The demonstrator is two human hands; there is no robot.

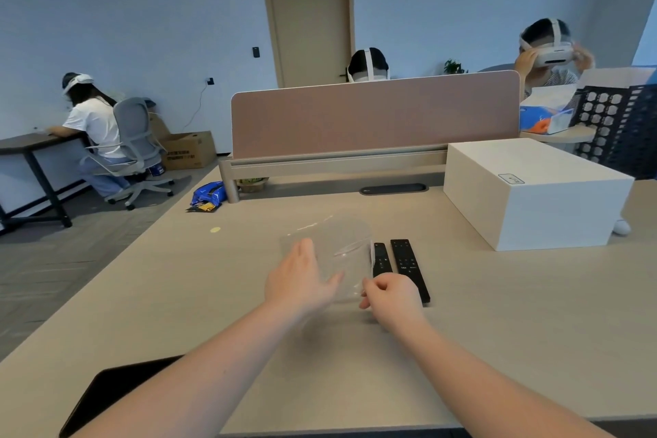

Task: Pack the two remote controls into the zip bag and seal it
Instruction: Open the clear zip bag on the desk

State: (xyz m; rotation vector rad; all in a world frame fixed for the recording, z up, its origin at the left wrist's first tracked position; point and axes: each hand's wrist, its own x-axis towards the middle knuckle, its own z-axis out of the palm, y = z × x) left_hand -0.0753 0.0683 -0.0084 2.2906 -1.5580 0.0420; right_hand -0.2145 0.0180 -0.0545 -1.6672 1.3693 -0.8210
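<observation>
A clear zip bag [337, 245] lies on the beige desk [497, 313], hard to make out against it. My left hand [302, 277] rests flat on the bag's left part, fingers spread. My right hand [389, 295] pinches the bag's near right corner between thumb and fingers. Two black remote controls lie side by side just right of the bag: a shorter one [381, 259], partly hidden by my right hand, and a longer one [409, 267]. Both remotes are outside the bag.
A white box [533, 192] stands at the back right of the desk. A pink divider panel [373, 114] runs along the far edge. A black flat object [113, 391] lies at the near left edge. Other people sit at desks behind and to the left.
</observation>
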